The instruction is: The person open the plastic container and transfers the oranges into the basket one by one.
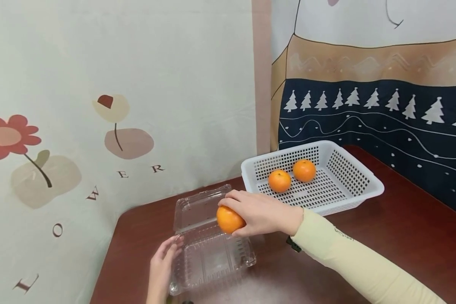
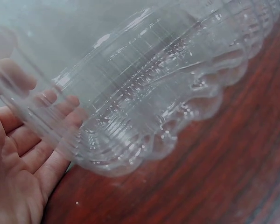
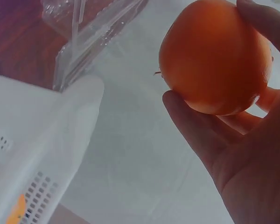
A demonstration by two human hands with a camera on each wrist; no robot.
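My right hand (image 1: 256,211) grips an orange (image 1: 229,219) above the open clear plastic clamshell box (image 1: 213,257). Fingers and thumb wrap around the sides of the fruit, as the right wrist view also shows. At the box's left edge, near its hinge, my left hand (image 1: 165,255) holds the rim. In the left wrist view its fingers (image 2: 67,105) show through the clear ribbed wall. The box's lid (image 1: 199,207) lies folded back toward the wall.
A white slotted plastic basket (image 1: 368,192) stands at the back right, with two oranges (image 1: 279,181) inside. Box and basket sit on a dark red wooden table (image 1: 387,240). Printed cloth (image 1: 194,84) hangs behind the table.
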